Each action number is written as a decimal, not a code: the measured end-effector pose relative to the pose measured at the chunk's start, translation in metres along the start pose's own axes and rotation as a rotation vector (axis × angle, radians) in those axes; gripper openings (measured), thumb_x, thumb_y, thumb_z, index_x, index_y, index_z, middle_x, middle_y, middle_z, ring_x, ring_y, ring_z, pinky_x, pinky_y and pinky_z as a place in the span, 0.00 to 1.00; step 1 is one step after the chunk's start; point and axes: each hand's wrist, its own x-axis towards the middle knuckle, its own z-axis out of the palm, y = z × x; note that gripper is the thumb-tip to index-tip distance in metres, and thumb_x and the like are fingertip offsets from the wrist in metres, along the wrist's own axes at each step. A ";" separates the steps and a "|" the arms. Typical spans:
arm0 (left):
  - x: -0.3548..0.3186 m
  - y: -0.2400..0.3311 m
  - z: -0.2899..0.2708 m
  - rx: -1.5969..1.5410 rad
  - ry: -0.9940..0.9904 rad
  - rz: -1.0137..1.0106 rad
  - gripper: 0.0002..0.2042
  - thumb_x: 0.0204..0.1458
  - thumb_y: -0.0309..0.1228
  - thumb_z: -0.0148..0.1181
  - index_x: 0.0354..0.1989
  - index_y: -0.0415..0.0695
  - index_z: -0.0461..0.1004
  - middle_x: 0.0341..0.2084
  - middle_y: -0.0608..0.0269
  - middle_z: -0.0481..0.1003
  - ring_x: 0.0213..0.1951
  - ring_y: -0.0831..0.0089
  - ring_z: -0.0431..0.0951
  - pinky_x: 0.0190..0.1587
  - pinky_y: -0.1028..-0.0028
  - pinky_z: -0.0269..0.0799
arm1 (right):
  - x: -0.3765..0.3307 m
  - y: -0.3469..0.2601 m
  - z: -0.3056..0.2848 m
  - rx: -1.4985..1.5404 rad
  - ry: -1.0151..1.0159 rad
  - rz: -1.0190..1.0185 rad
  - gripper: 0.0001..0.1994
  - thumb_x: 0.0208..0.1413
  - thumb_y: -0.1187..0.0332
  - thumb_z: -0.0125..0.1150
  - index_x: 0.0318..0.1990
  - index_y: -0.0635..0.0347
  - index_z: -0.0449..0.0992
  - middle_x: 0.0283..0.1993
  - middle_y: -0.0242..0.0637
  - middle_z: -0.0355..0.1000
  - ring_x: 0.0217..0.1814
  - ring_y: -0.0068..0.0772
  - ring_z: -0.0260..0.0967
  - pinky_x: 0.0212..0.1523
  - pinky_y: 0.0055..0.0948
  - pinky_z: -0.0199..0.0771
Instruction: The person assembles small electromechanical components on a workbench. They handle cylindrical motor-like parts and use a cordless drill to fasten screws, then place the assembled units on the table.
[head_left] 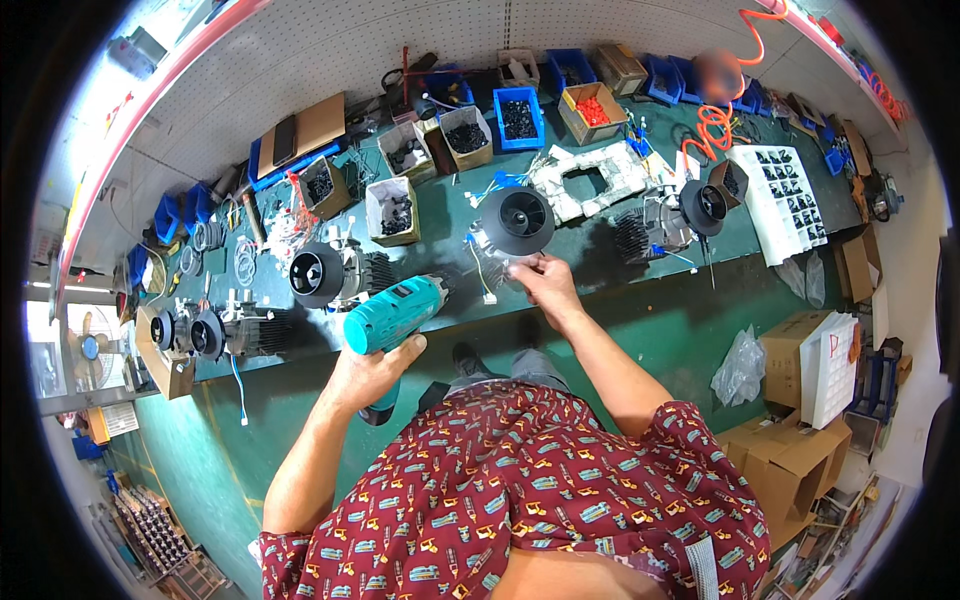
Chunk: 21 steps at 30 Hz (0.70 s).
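My left hand (378,376) is closed round the grip of a teal cordless drill (396,314), whose black chuck points right toward a blower unit. This blower (520,222) has a black cone-shaped housing with a finned impeller in it, and stands near the bench's front edge. Thumb and fingers of my right hand (548,288) are pinched at the lower front rim of the blower; whether a small part is also between them is hidden. A thin cable with a white connector (489,297) hangs beside it, between drill and right hand.
Similar blowers stand left (318,275), far left (210,333) and right (702,207). Behind are small-parts boxes (394,210), blue bins (519,119) and a white moulded tray (590,180). A foam tray (778,200) lies right; an orange coiled hose (714,128) hangs over the bench (450,335).
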 end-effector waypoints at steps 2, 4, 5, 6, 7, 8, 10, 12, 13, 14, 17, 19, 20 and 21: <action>0.000 -0.002 0.000 0.018 0.012 0.005 0.08 0.58 0.28 0.64 0.42 0.41 0.76 0.28 0.68 0.75 0.28 0.79 0.73 0.32 0.74 0.72 | -0.008 0.002 -0.026 0.280 -0.017 0.288 0.13 0.56 0.76 0.62 0.49 0.64 0.77 0.45 0.37 0.79 0.46 0.28 0.76 0.44 0.30 0.79; 0.000 -0.002 -0.001 0.033 0.003 -0.031 0.10 0.57 0.26 0.64 0.47 0.39 0.76 0.35 0.65 0.76 0.35 0.77 0.75 0.39 0.73 0.73 | -0.019 0.010 -0.053 0.433 -0.083 0.286 0.13 0.58 0.80 0.56 0.51 0.67 0.74 0.48 0.43 0.78 0.48 0.34 0.77 0.47 0.33 0.82; -0.001 0.000 -0.003 0.041 -0.006 -0.074 0.14 0.56 0.23 0.64 0.51 0.37 0.75 0.43 0.61 0.78 0.42 0.75 0.77 0.47 0.72 0.74 | -0.024 0.006 -0.059 0.415 -0.043 0.297 0.14 0.58 0.81 0.55 0.52 0.68 0.74 0.48 0.44 0.78 0.49 0.36 0.78 0.49 0.35 0.83; 0.000 0.000 -0.004 0.049 -0.008 -0.106 0.16 0.56 0.22 0.64 0.53 0.37 0.75 0.46 0.60 0.78 0.45 0.74 0.78 0.50 0.71 0.74 | -0.029 -0.003 -0.064 0.397 0.002 0.304 0.14 0.58 0.83 0.55 0.52 0.69 0.73 0.48 0.46 0.78 0.50 0.39 0.78 0.51 0.37 0.84; 0.001 -0.001 -0.004 0.056 -0.009 -0.139 0.17 0.55 0.20 0.64 0.55 0.36 0.76 0.49 0.59 0.79 0.48 0.73 0.78 0.53 0.71 0.75 | -0.031 -0.010 -0.072 0.425 0.000 0.292 0.13 0.61 0.83 0.55 0.53 0.72 0.72 0.51 0.50 0.77 0.53 0.44 0.79 0.55 0.40 0.84; 0.000 -0.001 -0.005 0.069 0.003 -0.163 0.17 0.55 0.20 0.64 0.54 0.36 0.76 0.47 0.59 0.79 0.46 0.73 0.78 0.51 0.71 0.75 | -0.030 -0.016 -0.079 0.460 -0.008 0.275 0.13 0.61 0.83 0.56 0.53 0.73 0.72 0.51 0.51 0.77 0.53 0.44 0.79 0.55 0.40 0.84; -0.001 -0.006 -0.005 0.082 0.018 -0.137 0.13 0.54 0.19 0.64 0.49 0.36 0.77 0.37 0.63 0.78 0.37 0.75 0.76 0.41 0.71 0.76 | -0.024 -0.027 -0.090 0.529 -0.025 0.240 0.12 0.63 0.81 0.57 0.53 0.74 0.71 0.52 0.53 0.76 0.53 0.46 0.79 0.55 0.41 0.85; -0.001 0.000 -0.002 0.051 0.035 -0.112 0.10 0.54 0.19 0.63 0.45 0.36 0.78 0.32 0.66 0.76 0.31 0.78 0.73 0.34 0.73 0.73 | -0.011 -0.036 -0.095 0.535 0.034 0.184 0.12 0.63 0.81 0.59 0.52 0.74 0.72 0.50 0.52 0.77 0.51 0.45 0.80 0.52 0.39 0.86; -0.001 0.005 0.001 0.017 0.044 -0.170 0.07 0.55 0.19 0.62 0.42 0.37 0.78 0.31 0.67 0.75 0.29 0.80 0.72 0.31 0.74 0.72 | -0.002 -0.043 -0.099 0.515 0.056 0.170 0.12 0.63 0.80 0.60 0.52 0.73 0.72 0.49 0.51 0.77 0.50 0.44 0.80 0.51 0.38 0.87; -0.002 0.008 0.003 0.051 0.062 -0.122 0.06 0.55 0.20 0.62 0.41 0.37 0.77 0.29 0.68 0.75 0.27 0.80 0.72 0.30 0.75 0.71 | 0.008 -0.052 -0.099 0.497 0.073 0.162 0.12 0.63 0.80 0.60 0.52 0.72 0.73 0.48 0.51 0.78 0.49 0.43 0.81 0.50 0.37 0.87; 0.002 0.014 0.008 0.039 0.101 -0.184 0.06 0.56 0.21 0.62 0.40 0.36 0.77 0.28 0.66 0.74 0.26 0.78 0.73 0.28 0.74 0.71 | 0.037 -0.074 -0.104 0.332 0.043 0.105 0.12 0.60 0.77 0.65 0.50 0.70 0.75 0.44 0.45 0.80 0.43 0.35 0.81 0.41 0.30 0.85; -0.002 0.010 0.009 0.010 0.133 -0.216 0.06 0.57 0.22 0.62 0.42 0.36 0.77 0.29 0.65 0.75 0.26 0.77 0.74 0.29 0.74 0.72 | 0.059 -0.083 -0.103 0.211 0.038 0.089 0.12 0.59 0.74 0.68 0.49 0.68 0.77 0.41 0.40 0.80 0.39 0.31 0.82 0.36 0.27 0.81; -0.003 0.010 0.010 0.012 0.144 -0.226 0.07 0.57 0.22 0.62 0.43 0.36 0.77 0.29 0.64 0.76 0.26 0.77 0.75 0.29 0.74 0.73 | 0.066 -0.094 -0.096 0.142 0.067 0.077 0.12 0.55 0.73 0.71 0.46 0.67 0.79 0.39 0.37 0.80 0.36 0.26 0.79 0.33 0.24 0.78; -0.005 0.010 0.011 0.016 0.165 -0.254 0.08 0.57 0.22 0.62 0.44 0.36 0.77 0.31 0.64 0.77 0.26 0.77 0.76 0.29 0.74 0.74 | 0.078 -0.096 -0.094 0.082 0.040 0.041 0.12 0.54 0.71 0.73 0.44 0.64 0.80 0.36 0.33 0.79 0.34 0.22 0.76 0.32 0.22 0.74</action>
